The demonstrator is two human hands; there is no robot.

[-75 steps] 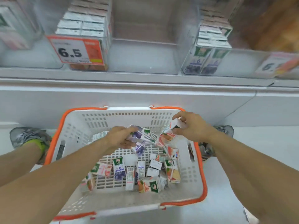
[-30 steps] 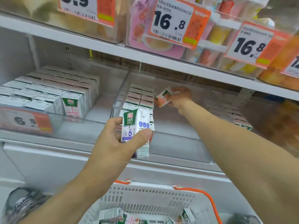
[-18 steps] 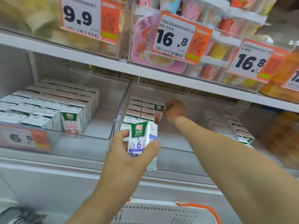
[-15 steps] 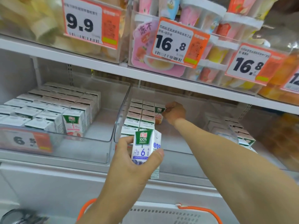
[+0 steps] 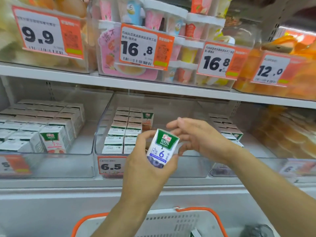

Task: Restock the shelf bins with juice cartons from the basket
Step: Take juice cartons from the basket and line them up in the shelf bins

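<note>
My left hand grips a white blueberry juice carton with a green top, upright in front of the middle clear bin. My right hand hovers just right of the carton with fingers spread and holds nothing. An orange-labelled carton stands at the back of the middle bin beside two rows of cartons. The white basket with an orange rim sits below at the bottom edge.
A left bin holds several peach-labelled cartons. A right bin holds a short row of cartons. The upper shelf carries cups and price tags 9.9, 16.8, 12.0. A shoe shows bottom right.
My right hand has let go of the orange-labelled carton at the back of the middle bin and drawn back toward the blueberry carton. My left hand has kept holding that carton, now nearer the camera.
</note>
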